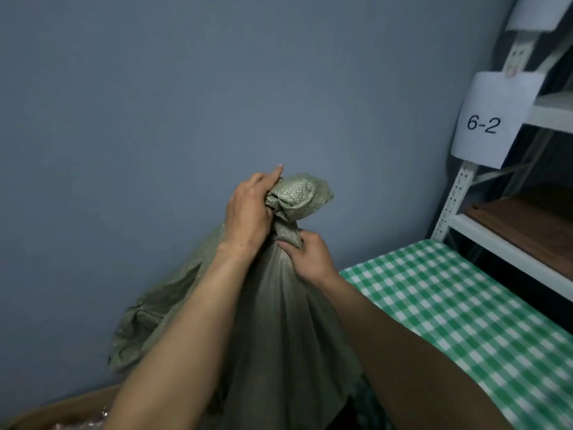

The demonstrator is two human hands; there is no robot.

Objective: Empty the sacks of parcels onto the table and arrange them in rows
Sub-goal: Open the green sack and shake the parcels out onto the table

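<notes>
Here, a dull blue-grey wall (155, 103) fills most of the view, plain and unmarked. At the right stands the desk (465, 311), covered by a green-and-white checked cloth and running away toward the corner. Behind it rises a white metal shelving rack (457, 193) with a perforated upright, a brown wooden board (533, 221) lying on one of its shelves. A paper label (490, 119) reading "6-2" hangs from the upright. The green woven sack (279, 330) stands upright in front of the person, left of the desk and near the wall, with its mouth tied in a knot (297, 193). The left hand (248, 212) curls around the knot from the side, thumb lying along its top. The right hand (310, 259) pinches the gathered neck just under the knot. More green woven fabric bulges behind the left forearm. A cardboard box (62, 405) shows at the lower left corner.
</notes>
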